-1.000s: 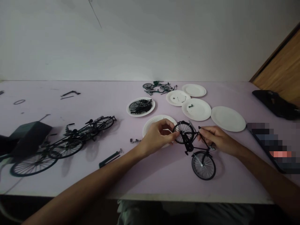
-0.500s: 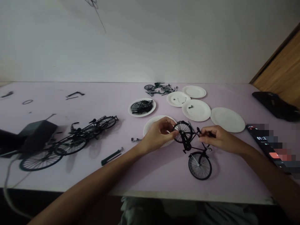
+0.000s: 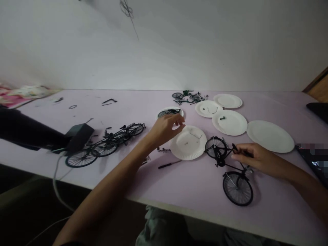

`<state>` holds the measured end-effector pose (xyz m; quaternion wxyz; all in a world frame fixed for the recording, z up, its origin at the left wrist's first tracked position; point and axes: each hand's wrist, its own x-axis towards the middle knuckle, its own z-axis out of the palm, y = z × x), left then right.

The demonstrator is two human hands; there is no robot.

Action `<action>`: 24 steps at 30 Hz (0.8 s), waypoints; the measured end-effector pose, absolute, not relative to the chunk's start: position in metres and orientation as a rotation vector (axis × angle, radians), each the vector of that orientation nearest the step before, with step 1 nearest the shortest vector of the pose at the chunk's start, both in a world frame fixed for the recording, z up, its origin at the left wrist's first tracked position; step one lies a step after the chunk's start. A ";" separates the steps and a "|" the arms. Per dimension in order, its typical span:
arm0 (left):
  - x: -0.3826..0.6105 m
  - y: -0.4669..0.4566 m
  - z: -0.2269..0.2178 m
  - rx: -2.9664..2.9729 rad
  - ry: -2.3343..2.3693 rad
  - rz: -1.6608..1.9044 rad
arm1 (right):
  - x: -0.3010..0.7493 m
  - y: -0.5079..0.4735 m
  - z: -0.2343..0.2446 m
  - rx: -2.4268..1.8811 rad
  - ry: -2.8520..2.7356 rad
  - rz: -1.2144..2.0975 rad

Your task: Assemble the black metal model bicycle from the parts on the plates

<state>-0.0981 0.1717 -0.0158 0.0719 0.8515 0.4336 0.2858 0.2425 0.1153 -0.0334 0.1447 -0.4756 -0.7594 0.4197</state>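
Has on the nearest plate (image 3: 179, 153), at ten o'clock from the toy bicycle (image 3: 221, 162), two tiny dark bits (image 3: 186, 143) and a thin pale strip (image 3: 197, 135). Has small scraps on the plate at eleven (image 3: 211, 103), one dark part (image 3: 222, 118) on the plate at twelve (image 3: 234, 125), and a black pile (image 3: 169, 111) on the plate between ten and eleven (image 3: 157, 116).

Grasps the bicycle, at four o'clock from the view's centre, near its saddle with the right hand (image 3: 252, 157); holds the left hand (image 3: 169, 127) free, thumb parted from bent fingers.

Looks black and tilted, with spoked wheels and a silvery strut, front wheel toward five o'clock.

Hides part of the pile behind the left hand. Cannot make out the handlebar clearly; sees the phone (image 3: 313, 164) cut off past three o'clock, partly pixelated.
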 end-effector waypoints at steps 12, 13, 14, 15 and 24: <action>-0.091 0.159 -0.020 2.873 0.935 0.230 | 0.248 0.117 -0.033 -1.518 -2.214 1.184; -0.090 0.158 -0.020 2.908 0.924 0.222 | 0.247 0.117 -0.032 -1.533 -2.211 1.177; -0.088 0.157 -0.021 2.937 0.913 0.221 | 0.246 0.116 -0.030 -1.546 -2.212 1.163; -0.087 0.157 -0.021 2.959 0.905 0.227 | 0.246 0.116 -0.029 -1.557 -2.219 1.146; -0.079 0.156 -0.030 2.754 0.920 0.715 | 0.242 0.116 -0.021 -1.654 -2.055 0.622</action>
